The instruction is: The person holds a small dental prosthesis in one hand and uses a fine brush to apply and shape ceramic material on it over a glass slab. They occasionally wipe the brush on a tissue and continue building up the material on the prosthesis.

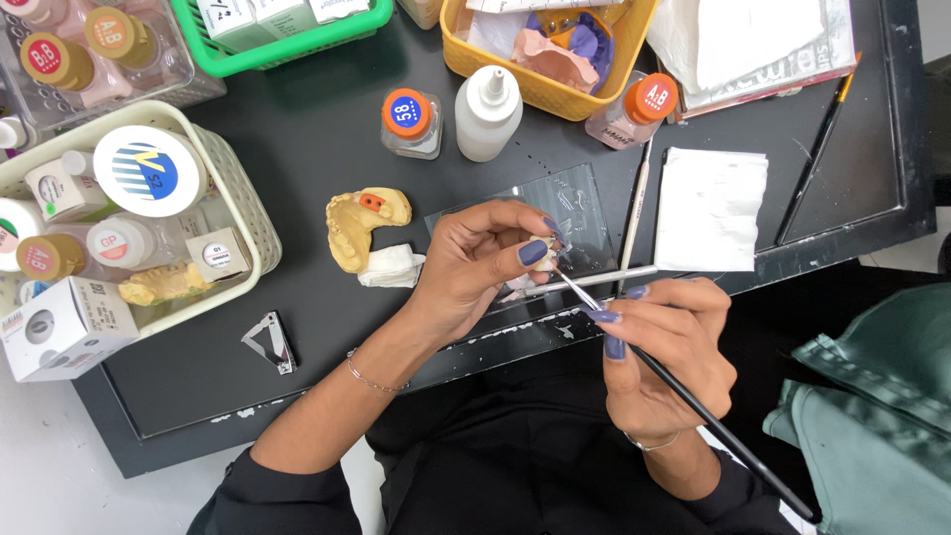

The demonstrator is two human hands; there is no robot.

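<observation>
The left hand [485,260] was curled narrow around a small pale dental piece [544,260], pinched between thumb and fingertips just above the near edge of the dark bench [297,149]; too little of the piece showed to tell its exact form. The right hand [666,347] held a fine black-handled brush [693,401] in a pen grip, its tip touching the piece, so the step in hand looked like brushing material onto it, which would call for a steady tip and light touches. Just beyond the left hand lay a clear glass mixing slab [575,213], and to its left a yellow plaster jaw model [359,226] beside a crumpled white tissue [391,267]. Beyond the right hand sat a folded white paper towel [711,208] with a second thin brush [634,213] lying beside it. Farther out from the left hand stood a small jar with an orange lid and blue round label [410,121] and a plain white squeeze bottle [487,111]; another orange-capped jar [634,109] leaned by a yellow basket [555,94]. Far to the left, a cream basket [243,198] held round white-lidded pots and gold-capped jars, with a white carton [64,327] just outside it
</observation>
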